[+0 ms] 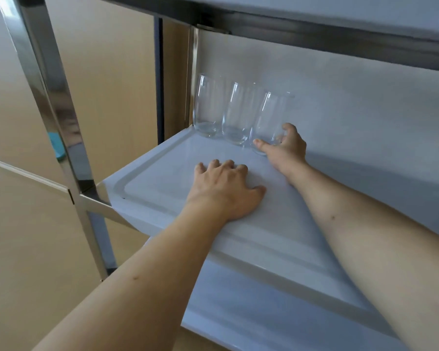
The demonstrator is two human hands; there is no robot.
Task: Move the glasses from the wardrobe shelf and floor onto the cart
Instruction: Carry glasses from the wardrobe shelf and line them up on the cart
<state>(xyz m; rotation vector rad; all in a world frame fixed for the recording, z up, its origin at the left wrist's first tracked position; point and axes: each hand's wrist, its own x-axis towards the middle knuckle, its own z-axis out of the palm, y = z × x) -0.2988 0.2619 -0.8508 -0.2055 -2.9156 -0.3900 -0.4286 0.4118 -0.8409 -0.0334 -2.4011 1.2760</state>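
Three clear glasses are standing upright in a row at the far left corner of a white cart shelf [162, 178], close to the back metal post [193, 72]. The left glass [208, 107] is standing nearest to the corner, the middle glass [238, 115] is just beside it, and the right glass [270, 120] is coming a little more forward; they are looking as if they are touching or almost touching each other, but through the clear walls I cannot tell exactly. The right hand [287, 148] is reaching deep over the shelf and is holding the right glass near its base — the thumb [262, 145] is lying along the front of it and the other fingers are curling around the far right side, so the grip is closing around the lower part of the glass. The bottom of this glass is seeming to rest on the shelf, though the hand is hiding part of it. The left hand [226, 188] is lying palm down on the shelf, in front of the glasses and apart from them, with the fingers a little bent and spread and holding nothing. Both forearms are bare and are stretching in from the lower edge of the view. Above the glasses, the underside of an upper shelf [340, 26] is crossing the top, and a shiny front post [48, 97] is running down on the left — behind it pale wooden panels [107, 84] are showing.
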